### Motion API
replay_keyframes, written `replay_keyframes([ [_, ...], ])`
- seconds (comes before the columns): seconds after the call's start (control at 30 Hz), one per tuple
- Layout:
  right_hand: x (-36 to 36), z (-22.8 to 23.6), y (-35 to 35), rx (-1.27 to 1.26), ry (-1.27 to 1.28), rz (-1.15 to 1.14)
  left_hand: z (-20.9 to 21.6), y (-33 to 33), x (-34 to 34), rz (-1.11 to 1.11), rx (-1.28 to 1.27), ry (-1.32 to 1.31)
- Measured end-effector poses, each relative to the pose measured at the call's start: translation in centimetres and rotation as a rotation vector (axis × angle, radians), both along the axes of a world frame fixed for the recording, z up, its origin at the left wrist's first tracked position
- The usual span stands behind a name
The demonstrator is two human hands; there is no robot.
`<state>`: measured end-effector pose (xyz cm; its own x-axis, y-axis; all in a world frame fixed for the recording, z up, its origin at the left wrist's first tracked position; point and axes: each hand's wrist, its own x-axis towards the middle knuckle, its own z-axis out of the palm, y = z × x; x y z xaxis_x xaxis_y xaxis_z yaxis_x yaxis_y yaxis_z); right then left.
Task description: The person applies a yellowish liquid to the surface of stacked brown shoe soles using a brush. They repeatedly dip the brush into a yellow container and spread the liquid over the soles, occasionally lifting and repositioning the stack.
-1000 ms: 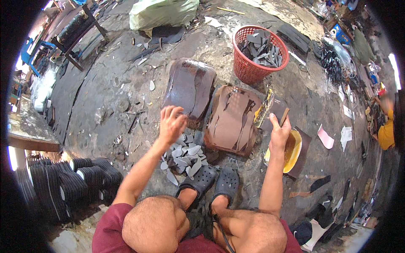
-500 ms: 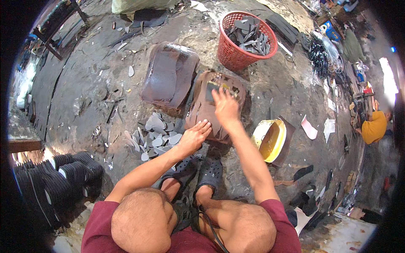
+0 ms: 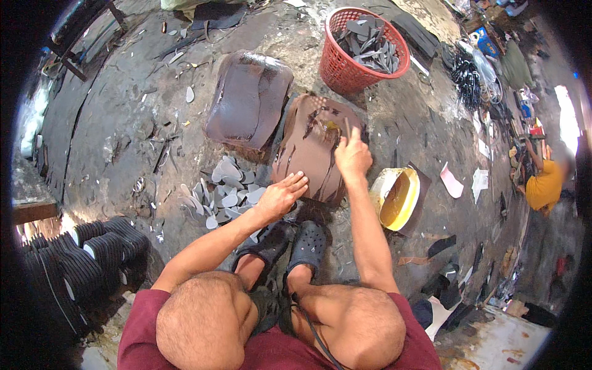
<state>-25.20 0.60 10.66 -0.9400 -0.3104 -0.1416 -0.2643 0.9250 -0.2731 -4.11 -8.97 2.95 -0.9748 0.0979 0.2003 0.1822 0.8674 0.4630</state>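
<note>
A brown sheet (image 3: 316, 161), smeared with wet, shiny glue near its far end, lies on the floor before my feet. My left hand (image 3: 280, 196) rests on its near left edge, fingers stretched out and pressing down. Closed fingers of my right hand (image 3: 353, 159) are at the sheet's right side, around a thin flat spreader (image 3: 347, 131) seen nearly edge-on and partly hidden. A yellow-and-white tub (image 3: 401, 198) with an opening facing up stands to the right of the sheet. Grey oval cut-outs (image 3: 229, 191) lie heaped beside my left hand.
Another dark, glossy sheet (image 3: 246, 102) lies farther left. A red basket (image 3: 351, 73) of grey cut-outs stands beyond. Stacked black soles (image 3: 111, 250) are at the left. Scraps litter the floor, including a pink piece (image 3: 452, 184). A person in yellow (image 3: 544, 187) is at far right.
My right hand has moved from the far middle of the sheet toward its right edge, and the spreader has turned edge-on. My left hand stays on the near left edge.
</note>
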Motion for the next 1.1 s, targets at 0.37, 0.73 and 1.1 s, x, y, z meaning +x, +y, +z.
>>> replay_keyframes([
  [0.37, -8.3, 1.3, -10.6, 0.075, -0.179, 0.775, -0.1, 1.0, 0.2, 0.049, -0.052, 0.006],
  [0.73, -10.0, 1.1, -4.1, -0.007, 0.051, 0.469, 0.3, 1.3, -2.4, 0.044, 0.002, 0.04],
  [1.1, 0.3, 1.5, -7.4, 0.207, -0.064, 1.028, -0.5, 3.0, -0.8, 0.084, -0.152, 0.078],
])
